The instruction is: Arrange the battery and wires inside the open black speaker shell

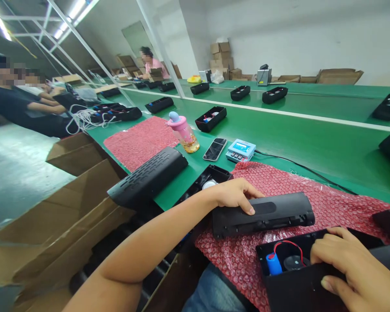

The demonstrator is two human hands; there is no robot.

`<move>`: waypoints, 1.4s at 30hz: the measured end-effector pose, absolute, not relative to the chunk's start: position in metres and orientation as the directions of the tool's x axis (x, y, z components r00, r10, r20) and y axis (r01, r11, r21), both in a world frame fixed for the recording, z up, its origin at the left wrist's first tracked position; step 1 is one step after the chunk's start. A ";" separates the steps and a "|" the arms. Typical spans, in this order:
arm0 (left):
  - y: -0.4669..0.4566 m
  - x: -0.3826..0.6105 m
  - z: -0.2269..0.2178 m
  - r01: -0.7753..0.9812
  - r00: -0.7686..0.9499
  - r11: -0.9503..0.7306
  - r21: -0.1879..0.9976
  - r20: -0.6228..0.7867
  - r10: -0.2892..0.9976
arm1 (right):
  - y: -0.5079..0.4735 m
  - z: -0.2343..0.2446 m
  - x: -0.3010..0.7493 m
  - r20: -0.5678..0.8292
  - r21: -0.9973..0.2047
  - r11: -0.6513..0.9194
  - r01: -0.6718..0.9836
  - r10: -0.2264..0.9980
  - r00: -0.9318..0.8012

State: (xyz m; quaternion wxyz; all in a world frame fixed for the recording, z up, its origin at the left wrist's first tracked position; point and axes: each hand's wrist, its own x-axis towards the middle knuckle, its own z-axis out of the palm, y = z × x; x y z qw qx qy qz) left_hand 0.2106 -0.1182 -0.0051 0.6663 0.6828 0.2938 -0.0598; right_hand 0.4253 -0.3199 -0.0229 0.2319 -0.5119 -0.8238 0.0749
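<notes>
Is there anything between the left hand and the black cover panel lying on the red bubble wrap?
Nothing visible. The left hand already rests on the left end of the black cover panel, fingers on its top face. The right hand holds the open black housing nearer the body, apart from the panel.
</notes>
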 end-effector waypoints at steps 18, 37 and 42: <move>-0.118 0.212 -0.005 0.485 0.812 0.083 0.871 -0.484 0.327 | -0.322 -0.024 0.425 0.127 -0.479 0.343 0.808 0.938 -0.323; -0.116 0.212 -0.007 0.464 0.822 0.090 0.881 -0.466 0.326 | -0.324 -0.022 0.424 -0.208 -0.504 0.107 0.857 0.948 -0.241; -0.117 0.212 -0.007 0.463 0.821 0.110 0.879 -0.473 0.319 | -0.325 -0.024 0.425 -0.189 -0.498 0.114 0.860 0.953 -0.236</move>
